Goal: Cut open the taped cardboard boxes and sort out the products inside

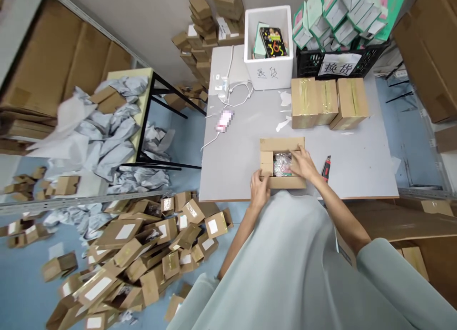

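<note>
A small cardboard box [282, 183] stands near the table's front edge. Its front and back flaps are spread, and the left flap lies partly over the opening. Inside shows an item in clear bubble wrap [282, 164]. My left hand [260, 189] is at the box's front left corner, its fingers bent against the cardboard; whether it pinches the edge is hard to tell. At the right side, my right hand [304, 164] reaches over the rim with its fingers apart, beside the wrapped item. A red and black box cutter [326, 168] lies right of the box.
Taped cartons [304, 104] stand at the table's back right, before a black crate [307, 63] of green boxes. A white foam box [268, 73] is behind. At left lie a phone [224, 120] and cables. Opened boxes [126, 249] cover the floor at left.
</note>
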`<state>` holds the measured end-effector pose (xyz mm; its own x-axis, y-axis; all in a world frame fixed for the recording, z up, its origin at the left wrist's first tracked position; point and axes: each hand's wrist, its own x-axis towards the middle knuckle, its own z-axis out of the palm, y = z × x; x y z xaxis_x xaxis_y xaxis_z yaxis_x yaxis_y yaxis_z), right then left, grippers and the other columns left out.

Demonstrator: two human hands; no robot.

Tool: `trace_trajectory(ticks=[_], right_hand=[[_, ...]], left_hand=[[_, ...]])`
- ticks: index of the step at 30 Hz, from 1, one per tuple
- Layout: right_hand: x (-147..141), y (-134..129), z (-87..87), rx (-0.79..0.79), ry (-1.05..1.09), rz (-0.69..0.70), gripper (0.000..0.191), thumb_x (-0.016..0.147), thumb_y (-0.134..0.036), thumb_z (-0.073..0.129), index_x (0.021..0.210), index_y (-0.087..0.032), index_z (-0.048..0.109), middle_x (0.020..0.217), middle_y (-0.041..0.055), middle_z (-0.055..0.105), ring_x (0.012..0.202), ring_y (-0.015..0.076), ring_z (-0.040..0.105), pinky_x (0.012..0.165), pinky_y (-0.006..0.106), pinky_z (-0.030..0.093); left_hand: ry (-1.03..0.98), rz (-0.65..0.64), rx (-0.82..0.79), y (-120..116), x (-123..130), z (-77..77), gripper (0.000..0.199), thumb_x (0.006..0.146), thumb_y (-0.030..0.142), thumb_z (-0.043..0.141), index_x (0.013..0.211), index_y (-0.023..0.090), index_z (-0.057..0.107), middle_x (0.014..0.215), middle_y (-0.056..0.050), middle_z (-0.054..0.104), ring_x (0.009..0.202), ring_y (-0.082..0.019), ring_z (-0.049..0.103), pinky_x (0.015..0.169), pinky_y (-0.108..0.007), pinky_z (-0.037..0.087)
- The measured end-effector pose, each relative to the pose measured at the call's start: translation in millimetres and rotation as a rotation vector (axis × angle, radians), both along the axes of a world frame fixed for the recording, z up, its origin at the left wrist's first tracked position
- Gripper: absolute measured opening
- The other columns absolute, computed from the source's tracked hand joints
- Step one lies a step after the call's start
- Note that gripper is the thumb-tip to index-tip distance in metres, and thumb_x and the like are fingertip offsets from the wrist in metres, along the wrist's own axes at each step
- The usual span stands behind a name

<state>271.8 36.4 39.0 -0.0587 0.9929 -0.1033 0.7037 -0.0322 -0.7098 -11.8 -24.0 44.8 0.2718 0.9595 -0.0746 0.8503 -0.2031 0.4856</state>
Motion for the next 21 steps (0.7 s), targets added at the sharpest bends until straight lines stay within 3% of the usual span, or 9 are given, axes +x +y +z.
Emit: trace_trajectory(ticks=[3,7,11,15,18,21], right_hand=[[-24.1,-6.7,3.5,-0.027,-0.211,0.087,0.075,0.092,-0.022,0.087,0.164,-0.017,0.065,0.195,0.023,0.015,0.181,0.048,0.015,0.142,0.069,0.027],[-21.8,-23.2,11.7,0.022,-0.256,0.102,0.06,0.097,-0.014,0.072,0.157,-0.012,0.068,0.194,0.0262,0.018,0.182,0.0454,0.01,0.139,0.068,0.033],[20.0,-46.4,17.6,0.121,-0.255,-0.011,0.058,0.101,-0.02,0.064,0.159,-0.016,0.066,0.19,0.0233,0.032,0.181,0.0447,0.019,0.137,0.069,0.037],[56.1,-76.9,8.0,0.183,-0.293,-0.119,0.051,0.106,-0.028,0.059,0.155,-0.015,0.066,0.18,0.0251,0.045,0.174,0.0448,0.032,0.135,0.071,0.041],[59.1,-92.0,-2.3,0.186,-0.321,-0.168,0.046,0.108,-0.033,0.06,0.15,-0.016,0.069,0.166,0.0247,0.055,0.163,0.0432,0.043,0.131,0.067,0.048],[46.7,-93.0,-3.7,0.144,-0.344,-0.161,0.037,0.112,-0.03,0.054,0.14,-0.018,0.076,0.144,0.022,0.067,0.14,0.0396,0.059,0.122,0.058,0.056]], left_hand=[[0.136,-0.199,-0.013,12.3,16.1,9.6,0.082,0.078,0.0,0.071,0.155,0.026,0.072,0.191,-0.017,0.028,0.181,-0.047,0.018,0.143,-0.071,0.025],[0.229,-0.282,-0.044,27.4,23.4,28.1,0.059,0.08,0.013,0.081,0.138,0.019,0.081,0.195,-0.019,0.021,0.181,-0.052,0.011,0.144,-0.075,0.017],[0.212,-0.223,0.074,26.9,2.3,41.1,0.041,0.094,0.028,0.08,0.135,0.021,0.079,0.195,-0.017,0.022,0.181,-0.05,0.013,0.144,-0.073,0.02],[0.192,-0.077,0.171,24.6,-26.6,34.6,0.042,0.1,0.042,0.081,0.132,0.017,0.073,0.193,-0.023,0.021,0.181,-0.05,0.014,0.143,-0.074,0.025],[0.185,-0.01,0.152,28.0,-33.6,20.9,0.043,0.096,0.042,0.087,0.127,0.017,0.071,0.19,-0.026,0.027,0.179,-0.052,0.019,0.141,-0.076,0.027],[0.189,0.019,0.133,31.3,-24.4,12.9,0.044,0.099,0.043,0.083,0.132,0.015,0.07,0.182,-0.031,0.039,0.171,-0.053,0.034,0.133,-0.075,0.041]])
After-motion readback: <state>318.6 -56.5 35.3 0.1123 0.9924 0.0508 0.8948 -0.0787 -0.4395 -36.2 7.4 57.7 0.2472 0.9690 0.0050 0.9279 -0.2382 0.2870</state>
